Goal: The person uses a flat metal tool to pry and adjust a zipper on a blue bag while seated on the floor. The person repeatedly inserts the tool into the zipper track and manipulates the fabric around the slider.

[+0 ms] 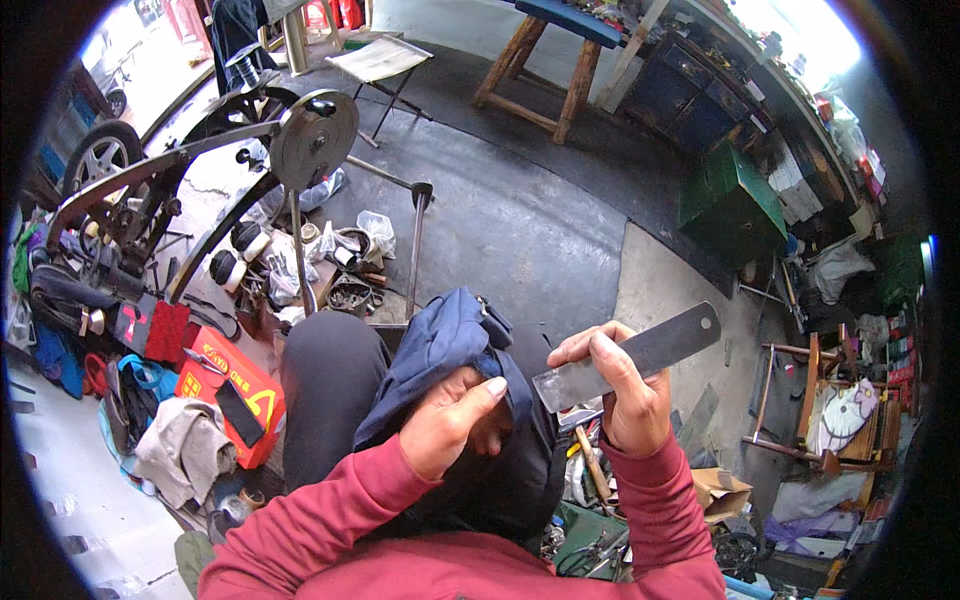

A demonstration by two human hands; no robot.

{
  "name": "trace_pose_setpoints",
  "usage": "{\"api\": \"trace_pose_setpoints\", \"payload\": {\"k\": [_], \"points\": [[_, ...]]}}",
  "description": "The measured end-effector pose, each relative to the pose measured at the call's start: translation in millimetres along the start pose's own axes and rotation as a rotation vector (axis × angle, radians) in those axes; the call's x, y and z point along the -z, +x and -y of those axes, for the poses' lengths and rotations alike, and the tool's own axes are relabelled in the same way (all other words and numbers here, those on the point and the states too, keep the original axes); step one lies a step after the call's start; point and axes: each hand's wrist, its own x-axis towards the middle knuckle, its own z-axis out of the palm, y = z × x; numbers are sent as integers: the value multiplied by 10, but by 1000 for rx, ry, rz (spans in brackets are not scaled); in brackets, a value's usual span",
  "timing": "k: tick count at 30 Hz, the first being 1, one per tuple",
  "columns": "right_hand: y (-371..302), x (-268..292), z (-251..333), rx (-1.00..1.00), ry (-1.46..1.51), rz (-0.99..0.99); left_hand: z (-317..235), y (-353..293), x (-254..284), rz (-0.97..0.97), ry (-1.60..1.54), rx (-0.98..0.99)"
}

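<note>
In my right hand (630, 385) is a flat steel blade (665, 345), its pale slanted end pointing left and its far end pierced by a round hole. The thumb lies along it, with the fingers beneath. My left hand (450, 420) grips a dark blue cloth item (425, 365) with black trim, resting over my knees; its exact kind is unclear. Its thumb is on top, and the other fingers are partly hidden by the cloth. A small gap separates the blade's pale end from the cloth.
On the left stands a hand-cranked sewing machine (315, 140) with a large wheel. Below it are a red box (225, 375), a phone (240, 415) and a grey rag (185, 450). A folding stool (380, 60), a green box (730, 205) and a wooden chair (815, 400) stand farther off.
</note>
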Motion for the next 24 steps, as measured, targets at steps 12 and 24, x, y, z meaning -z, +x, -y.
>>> {"api": "trace_pose_setpoints", "payload": {"k": [12,24], "points": [[61,-102,62,-17,-268,64,71,149,29,-8,-59,41],[123,-111,4,15,-319,67,343,210,49,27,-188,-78]]}}
